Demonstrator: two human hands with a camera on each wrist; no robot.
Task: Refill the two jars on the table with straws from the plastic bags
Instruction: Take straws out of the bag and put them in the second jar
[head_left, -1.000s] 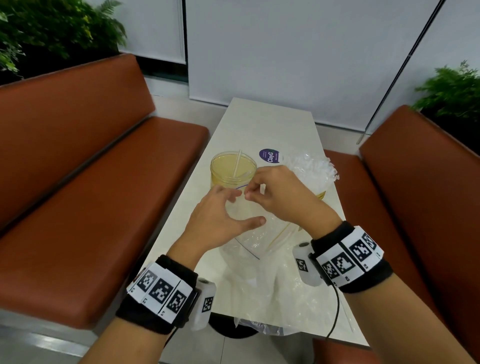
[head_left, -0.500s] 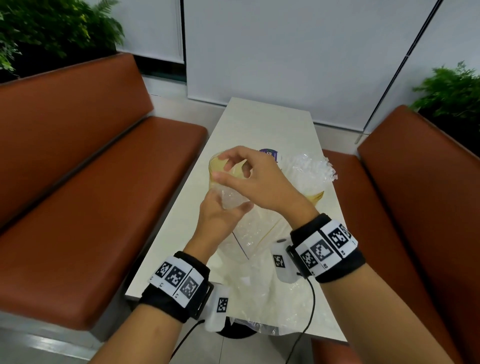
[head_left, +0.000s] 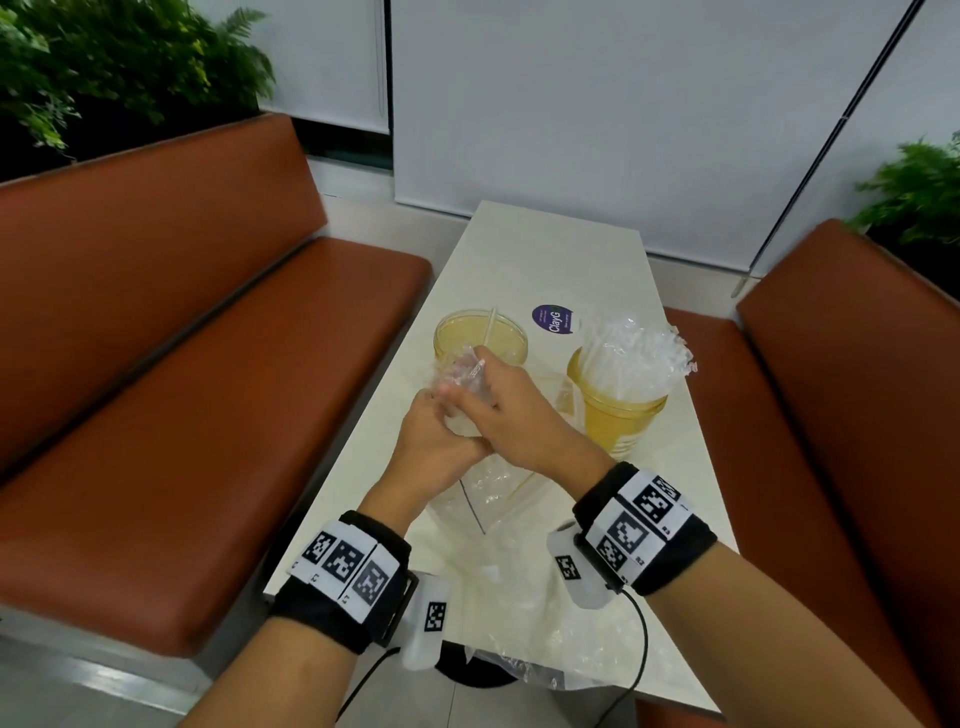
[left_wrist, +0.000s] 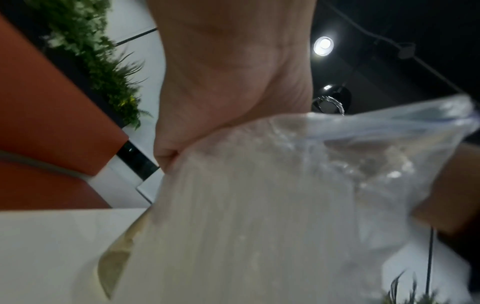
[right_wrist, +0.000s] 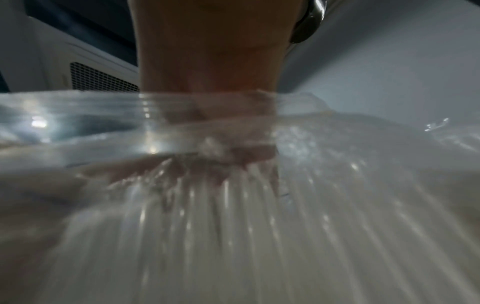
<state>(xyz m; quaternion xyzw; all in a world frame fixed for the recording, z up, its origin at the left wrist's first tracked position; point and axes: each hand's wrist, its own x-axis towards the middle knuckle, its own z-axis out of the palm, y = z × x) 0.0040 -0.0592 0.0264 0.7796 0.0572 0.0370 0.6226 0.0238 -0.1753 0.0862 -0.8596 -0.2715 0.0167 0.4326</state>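
Observation:
Two amber see-through jars stand mid-table. The left jar (head_left: 480, 338) holds a single straw (head_left: 489, 325). The right jar (head_left: 621, 410) is packed with wrapped straws (head_left: 631, 345). Both hands meet just in front of the left jar around a clear plastic bag of straws (head_left: 462, 374). My left hand (head_left: 434, 441) grips the bag from below. My right hand (head_left: 488, 400) grips its upper part, fingers curled round the bundle. The wrist views show the bag (left_wrist: 259, 216) and the straws (right_wrist: 233, 226) inside it close up, blurred.
An emptied plastic bag (head_left: 519, 613) lies on the white table (head_left: 545, 249) near its front edge. A purple round sticker (head_left: 552, 319) sits behind the jars. Orange-brown benches (head_left: 208, 389) flank the table on both sides, with plants behind them.
Both hands have lifted the bag of straws off the table and closed round it in front of the left jar. The right jar is now uncovered.

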